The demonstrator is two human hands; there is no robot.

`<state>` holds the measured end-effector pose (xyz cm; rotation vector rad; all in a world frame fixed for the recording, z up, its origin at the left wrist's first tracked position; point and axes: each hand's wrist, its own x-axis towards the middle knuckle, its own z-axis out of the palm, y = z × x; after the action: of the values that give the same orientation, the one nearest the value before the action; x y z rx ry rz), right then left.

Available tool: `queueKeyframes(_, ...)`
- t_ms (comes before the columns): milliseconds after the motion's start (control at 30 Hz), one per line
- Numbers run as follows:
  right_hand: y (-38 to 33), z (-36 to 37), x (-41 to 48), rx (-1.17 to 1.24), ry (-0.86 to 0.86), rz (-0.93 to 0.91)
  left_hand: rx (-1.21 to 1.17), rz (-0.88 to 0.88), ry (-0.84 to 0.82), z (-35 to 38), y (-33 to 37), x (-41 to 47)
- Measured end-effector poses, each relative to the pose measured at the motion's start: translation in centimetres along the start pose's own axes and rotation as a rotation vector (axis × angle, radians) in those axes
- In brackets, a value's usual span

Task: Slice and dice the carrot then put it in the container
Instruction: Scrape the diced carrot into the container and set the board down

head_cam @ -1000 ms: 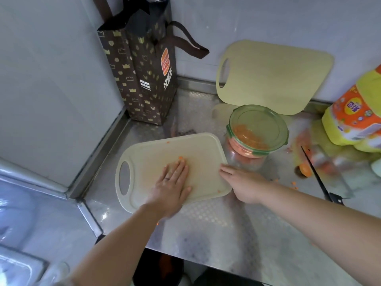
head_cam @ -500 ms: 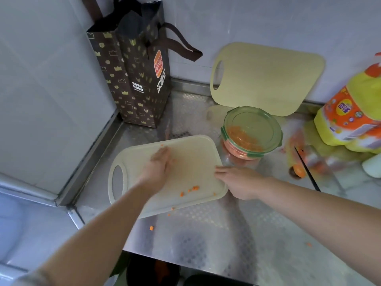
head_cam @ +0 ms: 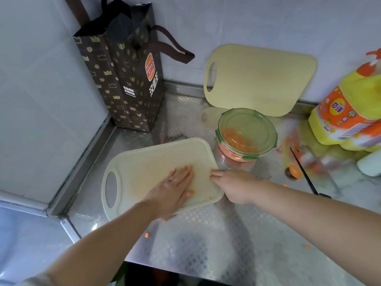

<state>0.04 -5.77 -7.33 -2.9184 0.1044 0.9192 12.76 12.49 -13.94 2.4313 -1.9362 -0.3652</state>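
I note my left hand (head_cam: 175,186) has swept back across the board (head_cam: 144,159), fingers (head_cam: 183,172) flat and together beside two stray carrot bits (head_cam: 191,191), right hand (head_cam: 235,184) gripping the board's edge, diced carrot (head_cam: 237,141) lidded in the container (head_cam: 266,129); only crumbs remain, I judge.

Fig. A stainless-steel counter (head_cam: 206,240) with an embossed dot pattern is shown beneath the left hand (head_cam: 171,190) and the right hand (head_cam: 237,186). Beyond the left hand, two pale walls (head_cam: 41,89) are joined in a corner and edged by a raised metal rim (head_cam: 81,164). Soft light is reflected from the counter nearer than both hands.
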Motion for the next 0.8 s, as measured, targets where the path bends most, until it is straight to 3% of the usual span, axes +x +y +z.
queueKeyframes(167, -0.1, 0.0, -0.3, 0.004, -0.014, 0.009, -0.079, 0.167, -0.025, 1.7, 3.2, -2.4)
queueKeyframes(267, -0.2, -0.1, -0.4, 0.021, -0.007, 0.011, 0.028, 0.231, 0.065, 1.2, 4.8, -3.2)
queueKeyframes(367, -0.3, 0.1, -0.5, 0.045, 0.011, 0.012, -0.091, 0.215, 0.051, 1.2, 5.0, -4.0)
queueKeyframes(533, 0.1, 0.5, -0.2, 0.168, 0.097, 0.024, -0.306, -0.03, 0.202, 0.9, 2.3, -5.8)
queueKeyframes(700, -1.1, 2.9, -0.2, 0.121, 0.183, -0.007, -0.131, -0.372, 0.186, 2.3, 0.7, -10.5)
queueKeyframes(800, -2.1, 3.4, 0.1, 0.102, 0.172, -0.038, -0.027, -0.435, 0.091, 3.0, 1.3, -12.4)
